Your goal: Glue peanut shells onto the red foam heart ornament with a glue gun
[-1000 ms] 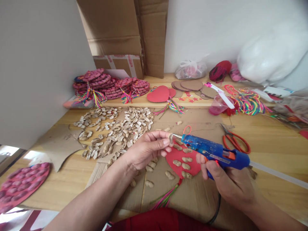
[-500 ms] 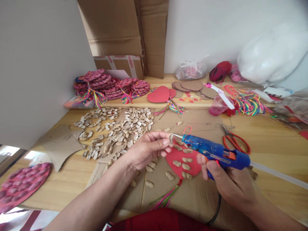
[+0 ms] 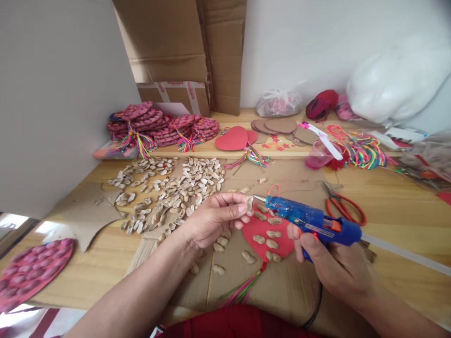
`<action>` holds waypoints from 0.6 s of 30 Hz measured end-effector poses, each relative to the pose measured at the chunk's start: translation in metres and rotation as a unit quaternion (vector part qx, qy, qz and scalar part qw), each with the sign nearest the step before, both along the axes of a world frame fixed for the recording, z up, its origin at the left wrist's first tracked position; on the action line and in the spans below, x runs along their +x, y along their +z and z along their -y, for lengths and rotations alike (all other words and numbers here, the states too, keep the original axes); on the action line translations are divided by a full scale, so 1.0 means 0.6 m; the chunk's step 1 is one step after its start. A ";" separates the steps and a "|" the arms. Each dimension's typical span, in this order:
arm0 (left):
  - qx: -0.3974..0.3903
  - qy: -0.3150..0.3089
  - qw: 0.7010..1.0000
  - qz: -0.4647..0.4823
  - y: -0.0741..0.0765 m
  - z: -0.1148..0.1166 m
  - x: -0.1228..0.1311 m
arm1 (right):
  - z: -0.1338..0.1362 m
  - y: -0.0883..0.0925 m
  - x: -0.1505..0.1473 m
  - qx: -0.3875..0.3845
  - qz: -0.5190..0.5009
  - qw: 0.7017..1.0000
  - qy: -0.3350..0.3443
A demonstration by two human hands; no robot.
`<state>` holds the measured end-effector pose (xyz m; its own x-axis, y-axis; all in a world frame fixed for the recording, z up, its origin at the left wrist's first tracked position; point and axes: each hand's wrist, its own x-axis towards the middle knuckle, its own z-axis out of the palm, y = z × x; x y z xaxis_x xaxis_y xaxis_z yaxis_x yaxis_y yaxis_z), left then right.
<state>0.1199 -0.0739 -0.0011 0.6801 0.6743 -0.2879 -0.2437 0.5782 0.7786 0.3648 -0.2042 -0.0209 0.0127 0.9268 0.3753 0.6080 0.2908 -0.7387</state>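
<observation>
Between the thumb and fingers of my left hand (image 3: 218,218) is a peanut shell (image 3: 250,204), held up above the cardboard. My right hand (image 3: 334,263) is wrapped round the handle of a blue glue gun (image 3: 299,213), whose metal nozzle points left and meets the shell or nearly so. A clear glue stick (image 3: 405,253) sticks out of the gun's back end. Below both hands lies a red heart-shaped card (image 3: 252,232) with several peanut shells on it, an orange loop at its top and a tassel (image 3: 243,290) at its bottom, partly covered by the gun and right hand.
A pile of peanut shells (image 3: 183,197) spreads to the left. Red-handled pliers (image 3: 343,204) lie on the right. Along the back shelf are stacked pink shell-covered pieces (image 3: 151,123), red hearts (image 3: 232,139), a pink cup (image 3: 315,157) and colourful tassels (image 3: 369,150).
The glue gun's body has shifted slightly left in my right hand's grip, with its nozzle staying by the shell. My left hand has hardly moved.
</observation>
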 end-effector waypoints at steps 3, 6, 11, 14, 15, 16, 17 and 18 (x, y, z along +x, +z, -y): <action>-0.011 0.010 1.000 0.001 0.001 0.001 0.002 | 0.002 -0.009 0.004 -0.027 0.005 1.000 -0.005; -0.022 0.029 0.999 0.004 0.002 0.000 0.003 | 0.006 -0.020 0.008 -0.019 -0.017 0.999 -0.020; -0.025 0.040 0.999 0.013 0.005 -0.002 0.003 | 0.010 -0.019 0.005 -0.036 -0.025 0.999 0.006; -0.019 0.052 0.998 0.024 0.007 -0.002 0.004 | 0.006 -0.001 -0.009 -0.039 -0.055 0.997 0.036; -0.015 0.058 0.998 0.027 0.007 -0.002 0.004 | 0.004 0.006 -0.015 -0.037 -0.064 0.996 0.048; -0.013 0.062 0.998 0.029 0.007 -0.003 0.005 | 0.002 0.013 -0.020 -0.033 -0.071 0.995 0.060; -0.012 0.065 0.997 0.030 0.007 -0.003 0.005 | 0.000 0.018 -0.024 -0.024 -0.080 0.994 0.064; -0.012 0.069 0.997 0.031 0.007 -0.003 0.005 | -0.002 0.021 -0.026 -0.018 -0.085 0.994 0.066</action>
<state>0.1231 -0.0722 0.0032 0.5986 0.7557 -0.2658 -0.3687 0.5545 0.7461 0.3489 -0.2033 -0.0082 -0.0506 0.9371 0.3454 0.4323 0.3324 -0.8383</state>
